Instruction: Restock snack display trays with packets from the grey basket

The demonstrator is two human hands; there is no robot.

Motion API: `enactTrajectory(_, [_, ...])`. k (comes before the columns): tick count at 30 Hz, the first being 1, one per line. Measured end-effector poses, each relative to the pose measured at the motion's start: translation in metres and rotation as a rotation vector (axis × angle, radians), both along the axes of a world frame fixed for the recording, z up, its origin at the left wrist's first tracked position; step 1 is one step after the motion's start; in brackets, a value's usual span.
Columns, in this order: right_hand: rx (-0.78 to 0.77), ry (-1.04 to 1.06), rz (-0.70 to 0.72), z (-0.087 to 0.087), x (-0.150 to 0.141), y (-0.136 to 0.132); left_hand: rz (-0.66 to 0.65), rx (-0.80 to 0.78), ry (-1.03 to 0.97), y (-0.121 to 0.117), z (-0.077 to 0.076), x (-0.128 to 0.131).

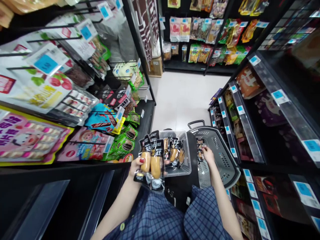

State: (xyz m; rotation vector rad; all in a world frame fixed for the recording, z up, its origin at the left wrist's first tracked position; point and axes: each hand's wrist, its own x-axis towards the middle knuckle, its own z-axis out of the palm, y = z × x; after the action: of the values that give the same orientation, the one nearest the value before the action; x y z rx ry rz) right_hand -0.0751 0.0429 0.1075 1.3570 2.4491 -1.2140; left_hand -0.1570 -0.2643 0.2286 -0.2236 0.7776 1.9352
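Observation:
My left hand [137, 165] is closed on a fan of several black snack packets [152, 160] with orange sausage-like contents, held upright above my lap. My right hand [207, 155] reaches into a grey shopping basket [220, 156] on the floor and pinches a packet [200, 151] of the same kind. Between the hands stands a clear plastic bin [186, 160] with more of these packets [173, 151] in it.
Snack bags hang on peg hooks [75, 86] at the left. Dark shelves with blue price tags [240, 110] line the right. A white-tiled aisle [185, 96] runs ahead to a far rack of packets. My plaid skirt [160, 216] covers my knees below.

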Motion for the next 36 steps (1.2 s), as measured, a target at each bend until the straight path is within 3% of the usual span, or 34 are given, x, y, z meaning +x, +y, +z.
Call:
enactTrajectory(4, [0.025, 0.326, 0.045, 0.065, -0.005, -0.05, 0.122, -0.149, -0.017, 0.016, -0.003, 0.006])
enactTrajectory(6, [-0.179, 0.562, 0.237, 0.102, -0.002, -0.079, 0.179, -0.216, -0.002, 0.028, 0.0, 0.008])
enactTrajectory(8, [-0.361, 0.558, 0.381, 0.13, 0.0, -0.102, 0.242, -0.268, 0.033, 0.039, 0.004, 0.011])
enactTrajectory(10, [-0.47, 0.506, 0.428, 0.143, 0.002, -0.115, 0.29, -0.311, 0.066, 0.045, 0.008, 0.014])
enactTrajectory(21, [-0.756, 0.519, 0.335, 0.121, 0.007, -0.122, 0.221, -0.43, 0.327, 0.043, 0.008, 0.012])
enactTrajectory(29, [-0.696, 0.713, 0.001, 0.126, 0.014, -0.103, 0.237, -0.325, 0.331, 0.029, 0.017, 0.003])
enactTrajectory(36, [-0.632, 0.797, -0.117, 0.132, 0.023, -0.087, 0.311, -0.358, 0.356, 0.016, 0.02, -0.006])
